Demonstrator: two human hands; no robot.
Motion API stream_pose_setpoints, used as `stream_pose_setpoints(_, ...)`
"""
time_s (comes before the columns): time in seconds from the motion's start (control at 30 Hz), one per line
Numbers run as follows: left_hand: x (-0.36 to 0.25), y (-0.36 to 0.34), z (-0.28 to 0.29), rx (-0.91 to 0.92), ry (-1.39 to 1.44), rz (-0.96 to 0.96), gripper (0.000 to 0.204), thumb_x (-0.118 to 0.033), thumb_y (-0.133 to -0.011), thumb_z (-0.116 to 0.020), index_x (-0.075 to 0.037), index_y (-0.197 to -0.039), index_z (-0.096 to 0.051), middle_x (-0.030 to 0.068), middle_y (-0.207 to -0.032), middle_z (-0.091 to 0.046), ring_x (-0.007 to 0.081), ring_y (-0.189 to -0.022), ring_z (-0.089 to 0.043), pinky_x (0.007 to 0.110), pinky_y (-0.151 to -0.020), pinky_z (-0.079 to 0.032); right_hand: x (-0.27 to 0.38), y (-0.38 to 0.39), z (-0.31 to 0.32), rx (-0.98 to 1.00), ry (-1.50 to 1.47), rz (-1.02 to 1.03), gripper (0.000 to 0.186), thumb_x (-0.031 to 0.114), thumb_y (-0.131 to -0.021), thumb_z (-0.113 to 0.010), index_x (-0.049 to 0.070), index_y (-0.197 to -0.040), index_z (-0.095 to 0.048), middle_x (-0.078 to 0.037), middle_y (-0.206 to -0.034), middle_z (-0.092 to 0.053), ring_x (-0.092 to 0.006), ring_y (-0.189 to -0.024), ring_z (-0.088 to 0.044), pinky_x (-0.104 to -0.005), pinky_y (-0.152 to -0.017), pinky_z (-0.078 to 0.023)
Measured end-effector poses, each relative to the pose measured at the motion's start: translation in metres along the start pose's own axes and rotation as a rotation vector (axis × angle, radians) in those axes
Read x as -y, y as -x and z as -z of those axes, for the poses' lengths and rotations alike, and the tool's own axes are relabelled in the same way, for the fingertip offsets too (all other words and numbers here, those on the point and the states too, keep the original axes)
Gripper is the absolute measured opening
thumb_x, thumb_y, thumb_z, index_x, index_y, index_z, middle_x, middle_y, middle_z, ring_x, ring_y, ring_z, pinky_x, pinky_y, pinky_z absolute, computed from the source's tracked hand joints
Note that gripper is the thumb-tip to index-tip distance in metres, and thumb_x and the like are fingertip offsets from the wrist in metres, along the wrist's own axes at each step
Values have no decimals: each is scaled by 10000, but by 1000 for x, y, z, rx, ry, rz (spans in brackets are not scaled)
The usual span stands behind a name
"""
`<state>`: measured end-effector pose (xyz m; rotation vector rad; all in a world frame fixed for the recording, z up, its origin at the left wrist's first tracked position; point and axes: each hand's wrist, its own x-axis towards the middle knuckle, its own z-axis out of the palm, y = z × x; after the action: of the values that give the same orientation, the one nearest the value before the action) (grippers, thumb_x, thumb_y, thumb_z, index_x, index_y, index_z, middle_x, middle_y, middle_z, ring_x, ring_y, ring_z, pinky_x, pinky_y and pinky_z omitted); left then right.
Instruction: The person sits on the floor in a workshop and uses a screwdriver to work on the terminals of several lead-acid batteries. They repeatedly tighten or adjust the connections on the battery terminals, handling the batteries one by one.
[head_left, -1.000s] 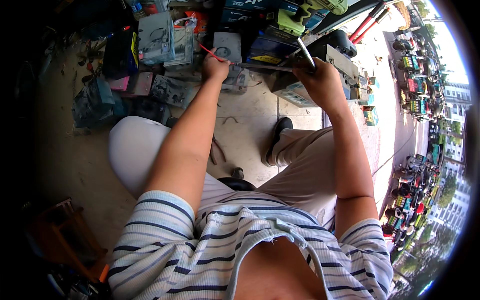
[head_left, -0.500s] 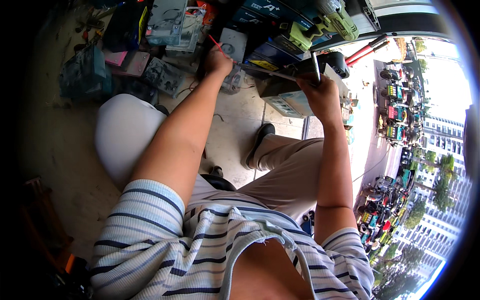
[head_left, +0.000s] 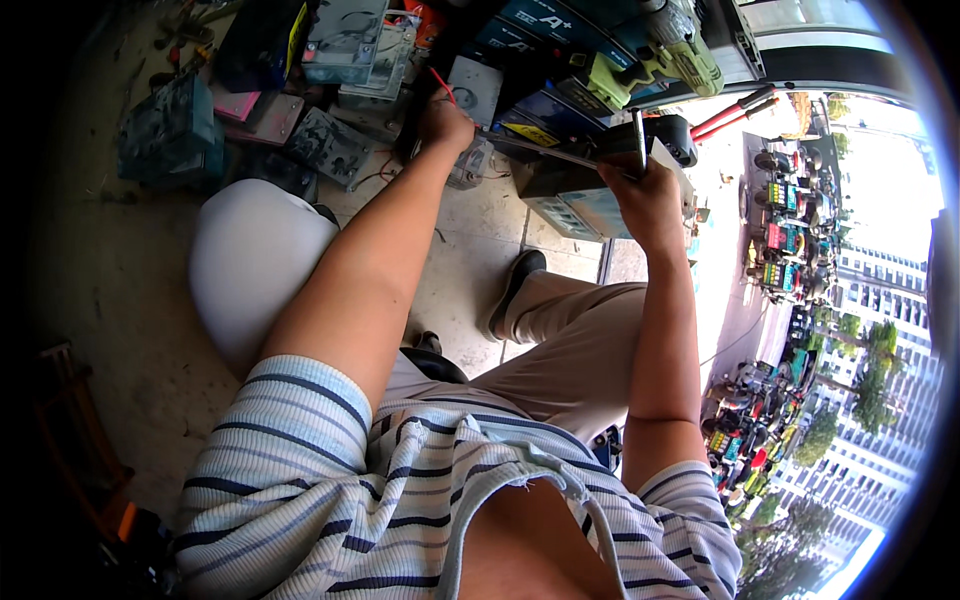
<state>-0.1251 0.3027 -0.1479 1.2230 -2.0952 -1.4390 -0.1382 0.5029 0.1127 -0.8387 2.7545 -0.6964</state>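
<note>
My left hand (head_left: 445, 125) is closed among the old batteries, with a thin red wire-like piece (head_left: 441, 84) sticking up from it. A long thin metal rod (head_left: 540, 147) runs between my two hands. Its left end is hidden at my left fingers. My right hand (head_left: 648, 205) is closed around the other end, where a shiny metal bar (head_left: 639, 135) stands up from the grip. Close below my right hand stands a large grey box-shaped battery (head_left: 575, 195). Beside my left hand sits a smaller grey battery (head_left: 473, 92).
Several worn batteries (head_left: 330, 148) lie piled at the far left. Boxed dark batteries (head_left: 560, 25) are stacked at the back, with a green power drill (head_left: 690, 55) on them. A red-handled tool (head_left: 735, 112) juts out at the right. A white rounded object (head_left: 255, 265) is by my left arm.
Both hands have stayed closed, with the rod still between them. The whole view has shifted slightly, and my left hand sits a little farther right.
</note>
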Motion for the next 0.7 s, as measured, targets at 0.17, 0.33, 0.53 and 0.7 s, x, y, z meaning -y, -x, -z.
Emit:
stream_pose_setpoints(0.17, 2, -1, -4, -35, 10, -12, 59, -114, -663, -716, -110, -681, -660, 29, -1293, -458, 194, -1093, -514, 299, -919, -399, 2, 0, -1, -7, -15, 2, 185, 145, -780, -642, -11, -878, -654, -66, -714, -637, -107, -659, -572, -243, -634, -446)
stream_pose_setpoints(0.33, 3, -1, -6, -20, -4, -19, 60, -101, -661, -711, -104, -643, -654, 37, -1281, -469, 191, -1105, -505, 295, -924, -395, -1, -2, -1, -25, -26, 5, 176, 167, -755, -650, 11, -837, -651, -106, -690, -638, -175, -621, -609, -281, -604, -460)
stream_pose_setpoints(0.53, 9, -3, -9, -24, 68, 8, 75, -88, -656, -702, -103, -607, -648, 47, -1261, -487, 184, -1128, -486, 290, -931, -390, 6, -2, 1, -35, -12, -6, 177, 165, -753, -648, 10, -838, -652, -101, -668, -626, -166, -591, -587, -281, -588, -451)
stream_pose_setpoints(0.7, 8, -3, -8, -16, 17, -25, 73, -97, -653, -704, -109, -608, -648, 48, -1256, -491, 183, -1145, -470, 289, -941, -378, -3, -4, -3, -40, -46, 25, 181, 169, -750, -649, 7, -831, -651, -97, -650, -618, -157, -583, -578, -277, -584, -449)
